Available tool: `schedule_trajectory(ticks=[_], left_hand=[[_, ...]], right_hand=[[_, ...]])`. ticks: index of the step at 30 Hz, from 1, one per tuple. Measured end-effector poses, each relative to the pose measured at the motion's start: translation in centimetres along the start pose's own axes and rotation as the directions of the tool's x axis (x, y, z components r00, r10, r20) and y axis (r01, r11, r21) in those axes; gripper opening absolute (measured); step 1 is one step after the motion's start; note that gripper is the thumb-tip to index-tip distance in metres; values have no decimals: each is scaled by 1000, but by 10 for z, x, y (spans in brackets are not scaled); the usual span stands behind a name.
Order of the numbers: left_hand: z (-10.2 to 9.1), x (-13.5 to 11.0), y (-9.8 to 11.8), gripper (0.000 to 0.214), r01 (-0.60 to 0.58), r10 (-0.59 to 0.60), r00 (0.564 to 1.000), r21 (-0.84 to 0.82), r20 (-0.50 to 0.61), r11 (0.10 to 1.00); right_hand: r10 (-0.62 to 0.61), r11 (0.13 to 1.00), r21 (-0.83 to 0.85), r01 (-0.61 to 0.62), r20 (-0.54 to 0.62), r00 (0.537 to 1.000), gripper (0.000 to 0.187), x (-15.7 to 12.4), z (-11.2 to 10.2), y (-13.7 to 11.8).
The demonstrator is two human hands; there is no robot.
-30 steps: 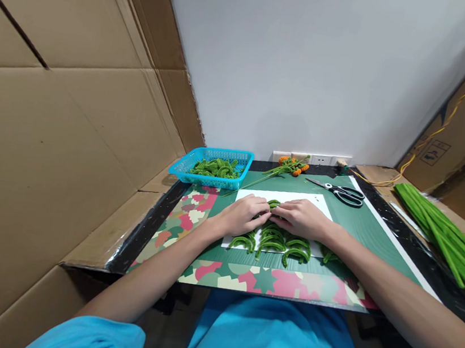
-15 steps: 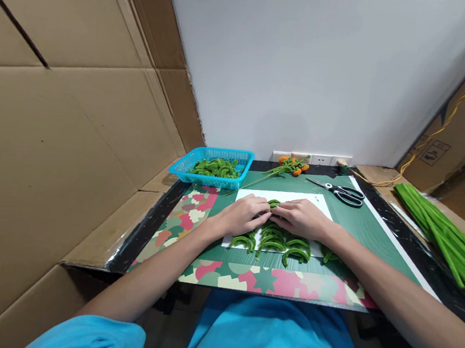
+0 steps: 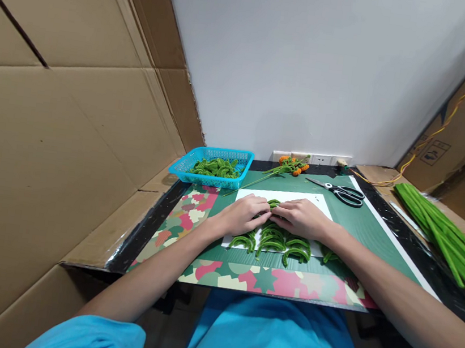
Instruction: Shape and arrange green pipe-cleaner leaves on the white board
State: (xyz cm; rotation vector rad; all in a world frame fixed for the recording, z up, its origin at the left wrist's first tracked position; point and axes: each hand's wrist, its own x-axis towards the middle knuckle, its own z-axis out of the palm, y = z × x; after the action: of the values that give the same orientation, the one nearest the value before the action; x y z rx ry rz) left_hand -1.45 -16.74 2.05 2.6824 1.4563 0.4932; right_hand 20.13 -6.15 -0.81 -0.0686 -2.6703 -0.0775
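Note:
My left hand [image 3: 248, 216] and my right hand [image 3: 301, 217] meet over a white sheet of paper [image 3: 251, 195], fingers curled and closed. Between their fingertips is a green pipe cleaner [image 3: 274, 203], bent into an arc; its ends are hidden by the fingers. Several more curved green pipe cleaner pieces [image 3: 271, 241] lie in groups just below the hands, on the paper and over its near edge. One group [image 3: 328, 255] is partly covered by my right forearm.
A blue plastic basket [image 3: 210, 181] of looped green pieces stands at the back left. Orange flowers on green stems [image 3: 291, 166] and black-handled scissors [image 3: 347, 196] lie behind the paper. Long green pipe cleaners [image 3: 442, 238] are bundled at right. Cardboard [image 3: 70, 135] walls the left side.

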Motion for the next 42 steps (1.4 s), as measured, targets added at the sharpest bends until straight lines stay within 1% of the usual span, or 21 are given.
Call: schedule_trajectory(ticks=[11, 24, 30, 42], left_hand=[[1, -1, -1, 34, -5, 5, 1000, 2, -7, 1000], [0, -1, 1, 34, 3, -3, 1000, 7, 1, 1000], [0, -1, 1, 34, 3, -3, 1000, 5, 4, 1000], [0, -1, 0, 34, 3, -3, 1000, 5, 2, 1000]], right_hand=[[-2, 1000, -17, 2, 0, 1000, 33, 0, 0, 0], [2, 1000, -14, -2, 25, 1000, 34, 0, -1, 0], [-2, 1000, 1, 2, 11, 1000, 33, 0, -1, 0], [-11, 1000, -21, 11, 15, 1000, 33, 0, -1, 0]])
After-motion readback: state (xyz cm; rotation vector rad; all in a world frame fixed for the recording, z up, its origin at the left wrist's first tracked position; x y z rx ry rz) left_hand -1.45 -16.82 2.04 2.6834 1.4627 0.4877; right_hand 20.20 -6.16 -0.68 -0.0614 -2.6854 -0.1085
